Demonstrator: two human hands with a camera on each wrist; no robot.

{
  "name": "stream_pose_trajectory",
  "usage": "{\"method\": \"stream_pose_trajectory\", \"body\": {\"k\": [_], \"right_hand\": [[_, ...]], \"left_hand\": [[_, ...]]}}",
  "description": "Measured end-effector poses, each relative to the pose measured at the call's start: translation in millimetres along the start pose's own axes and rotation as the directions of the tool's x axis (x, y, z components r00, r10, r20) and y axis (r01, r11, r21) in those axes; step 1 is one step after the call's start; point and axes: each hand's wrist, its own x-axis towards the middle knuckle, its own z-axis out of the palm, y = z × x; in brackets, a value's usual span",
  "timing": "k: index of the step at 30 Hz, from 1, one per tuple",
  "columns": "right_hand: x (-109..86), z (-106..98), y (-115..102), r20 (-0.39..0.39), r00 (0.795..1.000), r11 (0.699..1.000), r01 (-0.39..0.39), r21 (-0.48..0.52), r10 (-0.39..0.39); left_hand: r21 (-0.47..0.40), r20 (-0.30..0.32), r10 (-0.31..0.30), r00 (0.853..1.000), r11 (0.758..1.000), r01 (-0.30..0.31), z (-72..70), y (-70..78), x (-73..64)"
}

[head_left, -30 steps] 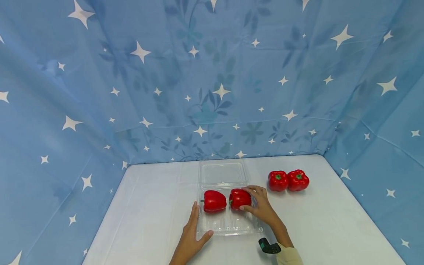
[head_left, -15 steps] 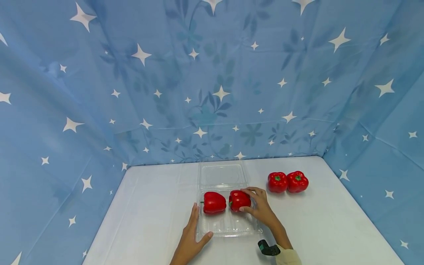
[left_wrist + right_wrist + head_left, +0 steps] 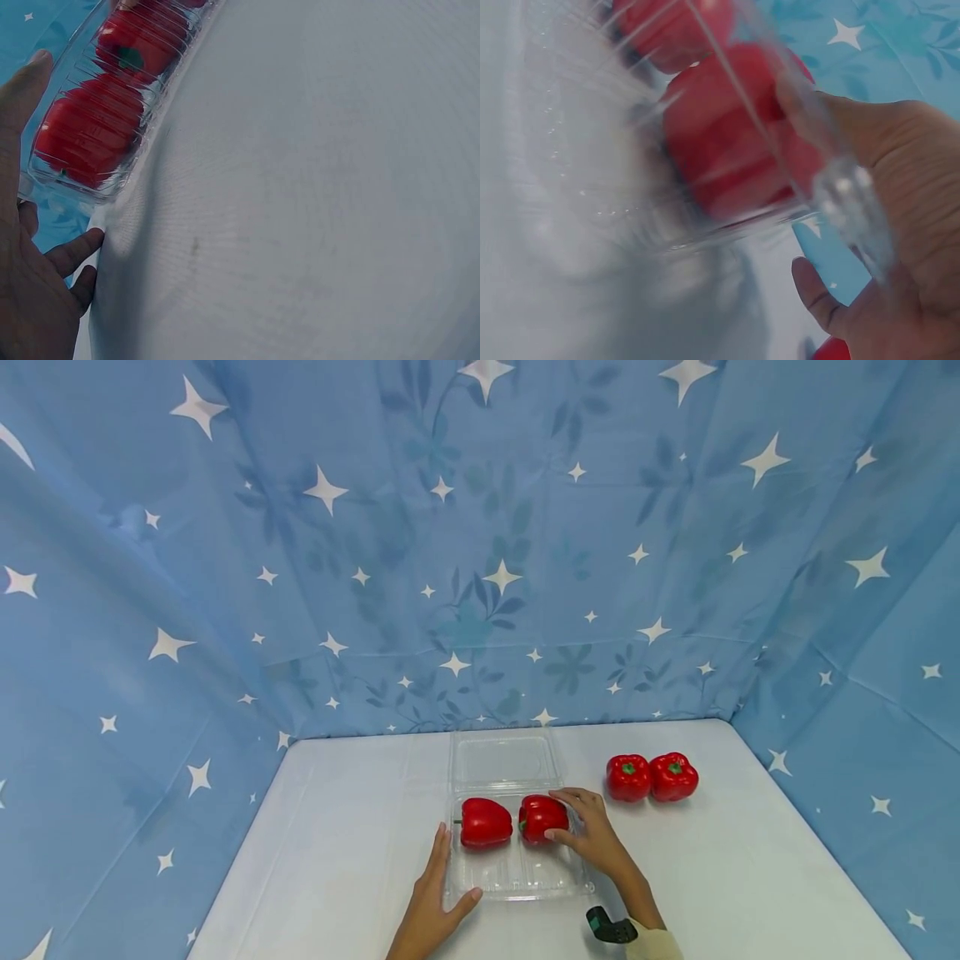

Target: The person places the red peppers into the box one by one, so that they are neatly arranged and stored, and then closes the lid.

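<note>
A clear plastic clamshell container (image 3: 517,896) lies unfolded on the white table. Two red bell peppers rest on their sides in its base, the left pepper (image 3: 486,823) with its stem pointing left, the right pepper (image 3: 542,819) beside it. My right hand (image 3: 597,842) reaches over the container's right wall and holds the right pepper between thumb and fingers; the right wrist view shows this pepper (image 3: 727,139) through the clear wall. My left hand (image 3: 431,897) stands along the container's left side, fingers straight and thumb spread at the front left corner, holding nothing.
The container's lid (image 3: 502,760) lies folded back toward the rear edge. Two more red bell peppers, one (image 3: 628,778) touching the other (image 3: 673,777), stand stem up at the back right. A blue star-patterned curtain (image 3: 465,568) surrounds the table.
The head view has tilted up slightly, so everything sits a little lower in it. Both hands and the peppers keep nearly the same places.
</note>
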Motion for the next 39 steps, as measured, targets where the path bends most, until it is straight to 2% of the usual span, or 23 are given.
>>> {"method": "stream_pose_trajectory", "body": {"k": [8, 13, 17, 19, 21, 23, 25, 28, 31, 35, 37, 39], "right_hand": [[-1.4, -7, -4, -0.083, 0.997, 0.999, 0.009, 0.042, -0.005], [-1.2, -11, -7, -0.145, 0.989, 0.999, 0.026, 0.034, -0.021], [-0.8, -16, -10, -0.241, 0.970, 0.999, 0.038, 0.020, -0.032], [-0.2, -18, -12, -0.315, 0.949, 0.999, 0.034, 0.003, -0.032], [0.4, -21, -12, -0.400, 0.916, 1.000, 0.025, -0.017, -0.030], [1.1, -23, -12, -0.488, 0.873, 1.000, -0.001, -0.030, -0.014], [1.9, -26, -12, -0.577, 0.816, 0.998, -0.054, -0.016, 0.035], [2.2, -30, -9, -0.668, 0.732, 0.989, -0.137, 0.050, 0.135], [2.1, -36, -2, -0.730, 0.640, 0.969, -0.204, 0.138, 0.238], [0.7, -46, 11, -0.780, 0.533, 0.940, -0.268, 0.210, 0.326], [-0.1, -51, 17, -0.787, 0.501, 0.925, -0.301, 0.232, 0.360], [-0.7, -56, 22, -0.779, 0.487, 0.909, -0.333, 0.252, 0.394]], "left_hand": [[0.012, -0.002, 0.006, 1.000, 1.000, -0.006, 0.1, -1.7, -1.6], [0.014, -0.001, 0.005, 1.000, 1.000, -0.005, -0.4, -1.9, -1.7], [0.012, -0.007, 0.012, 1.000, 1.000, -0.012, 0.0, -2.4, -2.2], [0.011, -0.011, 0.019, 1.000, 1.000, -0.019, 0.4, -2.7, -2.7], [0.009, -0.014, 0.024, 1.000, 1.000, -0.024, 0.8, -2.8, -2.7], [0.005, -0.014, 0.025, 1.000, 1.000, -0.024, 0.9, -2.6, -2.9], [0.003, -0.010, 0.018, 1.000, 1.000, -0.018, 0.9, -2.6, -2.5], [-0.002, -0.001, 0.007, 1.000, 1.000, -0.007, 0.6, -2.2, -1.7], [-0.004, 0.003, 0.000, 1.000, 1.000, 0.000, 0.5, -1.8, -0.7], [0.000, 0.007, -0.007, 1.000, 1.000, 0.007, 0.5, -1.1, -0.1], [-0.001, 0.011, -0.012, 1.000, 1.000, 0.012, 0.4, -0.8, 0.0], [-0.001, 0.013, -0.015, 1.000, 1.000, 0.015, 0.1, -0.6, 0.2]]}}
